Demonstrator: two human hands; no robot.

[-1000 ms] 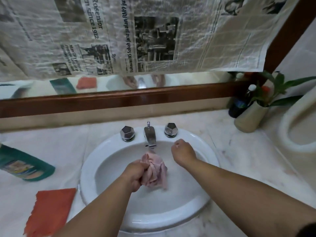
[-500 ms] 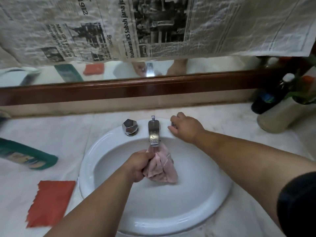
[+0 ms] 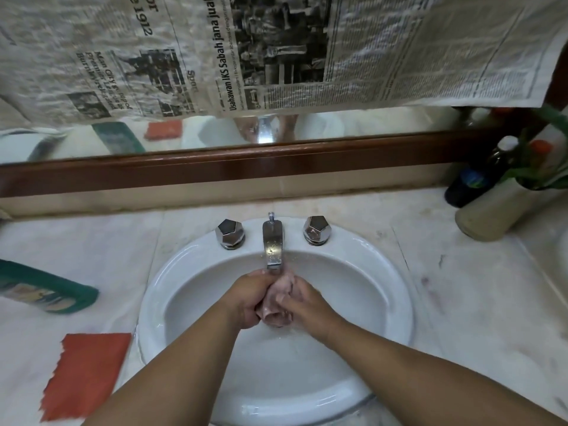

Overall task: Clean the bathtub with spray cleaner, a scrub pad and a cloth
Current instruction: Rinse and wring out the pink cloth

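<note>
Both of your hands are closed around the pink cloth [image 3: 278,302], bunched into a wad directly under the spout of the tap [image 3: 273,241], over the back of the white basin [image 3: 396,302]. Your left hand [image 3: 250,299] wraps it from the left of the spout and your right hand [image 3: 302,302] presses in from the right, fingers curled tight, so neither hand is free. Water seems to be running: a thin stream and droplets show below the wad, though the flow at the spout itself is hard to make out.

The step in hand looks like rinsing or wetting the cloth. To do it well, keep the wad centred under the spout so the water soaks through rather than running off one side. Open and refold it between squeezes, since a tight ball stays dirty or dry in the middle. Wring it low in the basin to keep splashes off the worktop [image 3: 461,287].

Left of the tap and nearer to you, the orange scrub pad [image 3: 86,373] lies flat on the worktop just beside the basin rim. Further left of the tap, the green cleaner bottle [image 3: 46,287] lies on its side, well apart from the basin. Its spray head is out of view.
</note>
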